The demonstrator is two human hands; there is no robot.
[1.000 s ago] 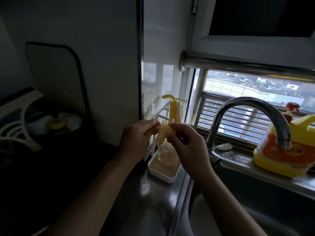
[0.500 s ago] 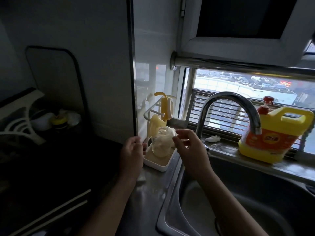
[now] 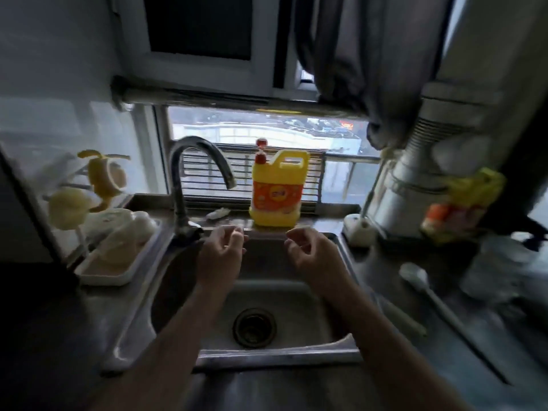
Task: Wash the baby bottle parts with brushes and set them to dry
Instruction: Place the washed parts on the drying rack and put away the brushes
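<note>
A white drying rack stands left of the sink, blurred. On its pegs hang a yellow bottle ring and a pale yellow part; a clear bottle rests in its tray. My left hand and my right hand hover side by side over the steel sink, both holding nothing, fingers loosely curled and apart. No brush is clearly in either hand.
A curved steel faucet rises at the sink's back left. A yellow detergent jug stands on the window ledge. A long-handled white utensil lies on the counter to the right, near a grey ribbed pipe and a yellow bag.
Both hands let go of the yellow part at the rack and moved right over the sink basin. The camera swung right and down, so the rack now sits at the left edge.
</note>
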